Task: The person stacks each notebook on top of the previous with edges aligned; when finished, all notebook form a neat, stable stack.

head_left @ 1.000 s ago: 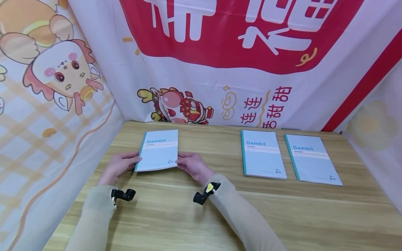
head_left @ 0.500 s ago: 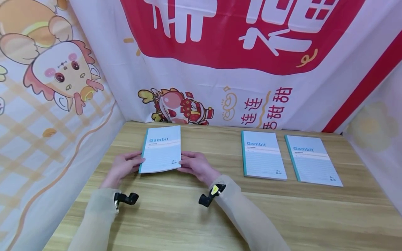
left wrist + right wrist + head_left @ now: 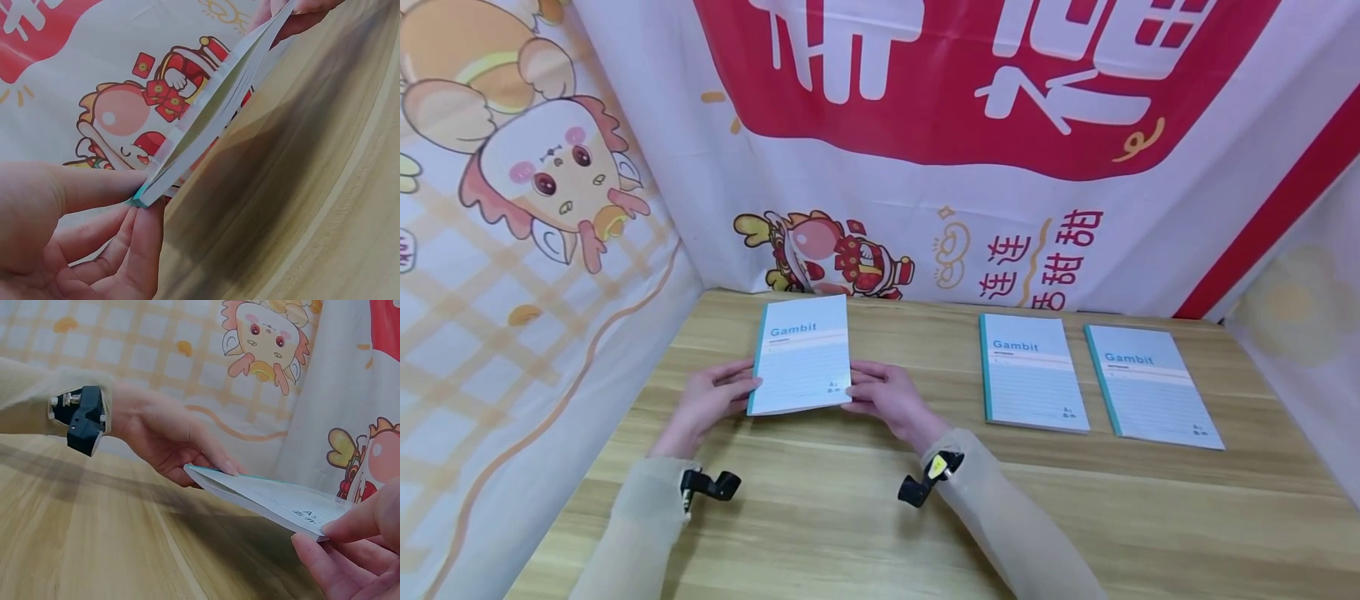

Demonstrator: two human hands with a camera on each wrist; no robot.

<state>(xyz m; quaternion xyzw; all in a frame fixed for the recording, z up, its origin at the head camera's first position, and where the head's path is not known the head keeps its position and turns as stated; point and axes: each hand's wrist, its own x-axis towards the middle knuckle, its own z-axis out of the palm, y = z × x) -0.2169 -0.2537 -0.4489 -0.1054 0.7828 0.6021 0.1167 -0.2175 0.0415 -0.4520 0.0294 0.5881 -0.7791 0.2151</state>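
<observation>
A light blue notebook (image 3: 801, 358) marked "Gambit", with a teal spine, is held between both hands above the table. My left hand (image 3: 711, 402) pinches its spine side near the lower corner, thumb on the cover and fingers beneath. Opposite it, my right hand (image 3: 891, 400) pinches the right edge near the lower corner. In the left wrist view the notebook (image 3: 212, 115) shows its lower edge, the cover parted slightly from the pages. From the right wrist, the notebook (image 3: 269, 500) is tilted over the wood, a shadow beneath it.
Two matching notebooks lie side by side on the right of the wooden table (image 3: 850, 517): a nearer one (image 3: 1033, 375) and a far right one (image 3: 1153, 387). A printed cloth (image 3: 880, 183) hangs along the back edge, and another patterned cloth (image 3: 550, 333) borders the left.
Both hands have carried the notebook to the right and raised it a little from the table. The two notebooks on the right stay where they lay.
</observation>
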